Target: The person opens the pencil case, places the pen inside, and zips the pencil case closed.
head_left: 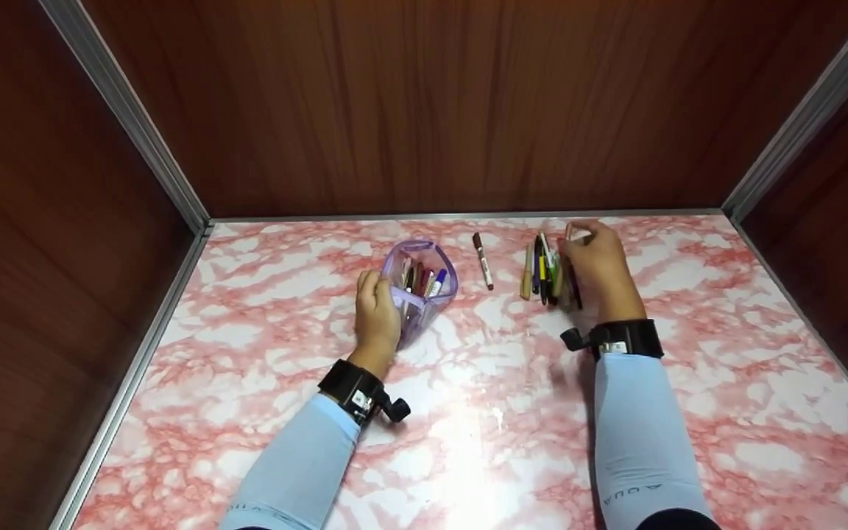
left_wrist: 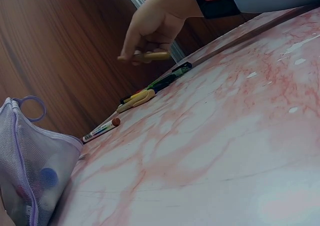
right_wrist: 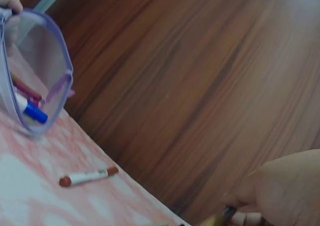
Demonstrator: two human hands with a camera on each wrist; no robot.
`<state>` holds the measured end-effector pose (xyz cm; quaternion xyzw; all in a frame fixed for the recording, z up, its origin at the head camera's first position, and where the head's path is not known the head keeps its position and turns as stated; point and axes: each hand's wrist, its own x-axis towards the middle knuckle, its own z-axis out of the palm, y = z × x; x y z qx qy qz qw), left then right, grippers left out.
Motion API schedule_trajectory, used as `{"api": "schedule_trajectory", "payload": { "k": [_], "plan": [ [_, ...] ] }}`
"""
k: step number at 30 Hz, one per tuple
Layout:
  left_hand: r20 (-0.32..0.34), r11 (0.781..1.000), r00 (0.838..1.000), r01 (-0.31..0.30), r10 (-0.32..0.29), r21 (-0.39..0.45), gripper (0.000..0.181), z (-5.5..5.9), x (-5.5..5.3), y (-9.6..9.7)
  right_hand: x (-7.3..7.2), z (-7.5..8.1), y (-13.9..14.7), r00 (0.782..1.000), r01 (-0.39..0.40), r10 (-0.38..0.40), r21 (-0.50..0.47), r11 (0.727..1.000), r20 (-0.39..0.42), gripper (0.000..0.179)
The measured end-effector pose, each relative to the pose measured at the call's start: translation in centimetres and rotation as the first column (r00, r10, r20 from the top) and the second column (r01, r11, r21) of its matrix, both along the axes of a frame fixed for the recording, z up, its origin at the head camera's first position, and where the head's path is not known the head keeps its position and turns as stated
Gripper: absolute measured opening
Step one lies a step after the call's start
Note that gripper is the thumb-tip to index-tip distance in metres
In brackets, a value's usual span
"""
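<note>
- Resting on the counter (head_left: 762, 368) at left, the mesh pouch (head_left: 408, 297) gaped, its edge gripped by the left hand (head_left: 376, 316); keeping it steady seemed wise.
- Bunched pens (head_left: 543, 272) lay right; lifting singly looked safest.
- A tan pen (left_wrist: 159, 56) sat pinched in the fingers of the right hand (head_left: 599, 258).

Red-white marbled tabletop (head_left: 468, 383) | purple mesh pouch (head_left: 415, 325) | 1 marker (head_left: 483, 262) | pen cluster (head_left: 543, 274)

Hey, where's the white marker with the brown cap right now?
In the head view, the white brown-capped marker lies right of the purple mesh pouch and left of the multicoloured bunch of pens.
</note>
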<state>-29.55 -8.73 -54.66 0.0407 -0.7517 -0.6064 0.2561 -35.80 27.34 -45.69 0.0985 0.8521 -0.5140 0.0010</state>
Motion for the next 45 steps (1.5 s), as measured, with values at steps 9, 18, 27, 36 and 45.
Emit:
{"api": "schedule_trajectory", "payload": {
  "k": [9,18,27,36,45],
  "plan": [
    [-0.056,1.000,0.998,0.008,-0.008,-0.001,0.023,-0.2,-0.2,-0.1,-0.5,-0.5,-3.4,0.980,-0.072,0.034,-0.189,0.979,-0.198,0.064],
    [-0.044,1.000,0.999,0.000,0.000,-0.010,0.025,-0.2,-0.1,-0.1,-0.4,-1.3,-7.9,0.959,-0.103,-0.006,-0.367,0.924,-0.283,0.050],
    [-0.029,1.000,1.000,0.004,-0.005,-0.018,0.026,-0.1,-0.1,-0.1,0.4,-3.1,-13.0,0.947,-0.163,0.028,-0.405,0.900,-0.320,0.037],
    [0.008,1.000,1.000,0.009,-0.009,-0.020,0.030,0.0,0.1,0.0,1.9,-4.2,-16.2,0.931,-0.265,0.220,-0.125,0.956,-0.291,0.031],
    [0.027,1.000,0.999,0.018,-0.018,0.000,0.029,-0.1,0.1,-0.2,2.4,-4.0,-16.6,0.853,-0.471,0.466,0.037,0.881,-0.235,0.052]
  ]
}}
